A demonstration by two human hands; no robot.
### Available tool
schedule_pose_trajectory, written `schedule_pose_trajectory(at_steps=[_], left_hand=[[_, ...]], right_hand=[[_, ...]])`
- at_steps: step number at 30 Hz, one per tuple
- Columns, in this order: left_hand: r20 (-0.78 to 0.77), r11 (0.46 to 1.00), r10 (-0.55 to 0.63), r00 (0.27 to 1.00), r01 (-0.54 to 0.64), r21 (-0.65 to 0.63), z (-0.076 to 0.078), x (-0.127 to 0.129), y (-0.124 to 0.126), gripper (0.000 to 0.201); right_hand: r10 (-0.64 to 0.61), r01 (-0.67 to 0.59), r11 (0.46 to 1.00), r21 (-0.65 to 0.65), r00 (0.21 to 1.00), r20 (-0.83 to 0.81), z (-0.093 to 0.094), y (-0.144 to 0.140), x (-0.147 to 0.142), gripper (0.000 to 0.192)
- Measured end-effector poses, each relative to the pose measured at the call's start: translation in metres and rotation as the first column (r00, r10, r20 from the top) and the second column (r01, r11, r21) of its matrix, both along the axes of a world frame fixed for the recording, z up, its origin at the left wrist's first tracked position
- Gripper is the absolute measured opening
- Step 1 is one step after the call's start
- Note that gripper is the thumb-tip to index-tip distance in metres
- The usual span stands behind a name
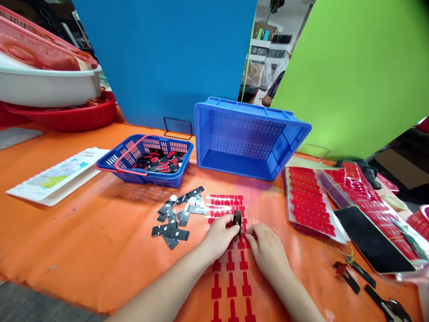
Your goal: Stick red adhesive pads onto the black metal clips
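Observation:
My left hand [221,237] is closed on a small black plate [237,219], pinched between thumb and fingers and tilted up. Beneath it lies a clear sheet with rows of red T-shaped stickers [231,286]. My right hand [267,248] rests at the sheet's right side, its thumb and fingers drawn together beside a red sticker. Whatever those fingertips hold is hidden. Left of the sheet is a loose pile of black plates [170,230], some with pale round spots or holes.
A blue basket [157,180] with a pink handle holds black and red pieces. Behind the sheet, a larger blue crate [231,167] lies on its side. Sticker packs [308,201], a phone [373,239] and scissors [385,306] lie on the right. A booklet [60,176] lies left.

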State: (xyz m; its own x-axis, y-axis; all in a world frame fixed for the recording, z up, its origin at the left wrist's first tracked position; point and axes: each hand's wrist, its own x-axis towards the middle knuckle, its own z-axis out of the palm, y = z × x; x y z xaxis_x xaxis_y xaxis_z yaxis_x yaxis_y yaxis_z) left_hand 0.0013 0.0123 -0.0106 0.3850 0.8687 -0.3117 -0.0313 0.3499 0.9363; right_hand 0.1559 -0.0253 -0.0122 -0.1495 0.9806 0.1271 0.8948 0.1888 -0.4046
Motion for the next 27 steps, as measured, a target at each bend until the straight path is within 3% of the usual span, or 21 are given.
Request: schedule_pose_trajectory(at_steps=[5,9,13,15,18,22,27], left_hand=[[-0.032,0.998,-0.001,0.999,0.003,0.063,-0.009,0.004,0.003,0.013],[-0.071,0.999,0.019,0.997,-0.016,0.049,-0.013,0.006,0.001,0.008],[0.046,0.999,-0.035,0.998,0.035,-0.004,-0.003,0.005,0.000,0.010],[0.131,0.996,-0.059,0.990,0.066,-0.056,0.005,0.003,0.000,0.016],[0.201,0.987,-0.068,0.977,0.096,-0.132,0.015,-0.001,-0.001,0.028],[0.228,0.976,-0.058,0.972,0.103,-0.192,0.021,-0.003,-0.005,0.033],[0.246,0.966,-0.098,0.964,0.151,-0.210,0.020,0.001,-0.011,0.039]], right_hand=[[0.138,-0.141,0.989,0.042,0.988,0.065,0.011,-0.005,0.000,0.013],[0.192,-0.187,0.978,0.097,0.980,-0.044,0.021,-0.008,0.002,0.012],[0.068,-0.027,0.992,0.121,0.934,-0.351,0.023,-0.007,0.005,0.009],[-0.011,0.060,0.995,0.080,0.862,-0.507,0.020,-0.006,0.005,0.008],[-0.072,0.091,0.996,-0.007,0.738,-0.670,0.014,-0.004,0.001,0.011],[-0.125,0.092,0.992,-0.086,0.672,-0.729,0.011,-0.002,-0.007,0.012],[-0.160,0.105,0.987,-0.121,0.672,-0.723,0.009,0.000,-0.009,0.012]])
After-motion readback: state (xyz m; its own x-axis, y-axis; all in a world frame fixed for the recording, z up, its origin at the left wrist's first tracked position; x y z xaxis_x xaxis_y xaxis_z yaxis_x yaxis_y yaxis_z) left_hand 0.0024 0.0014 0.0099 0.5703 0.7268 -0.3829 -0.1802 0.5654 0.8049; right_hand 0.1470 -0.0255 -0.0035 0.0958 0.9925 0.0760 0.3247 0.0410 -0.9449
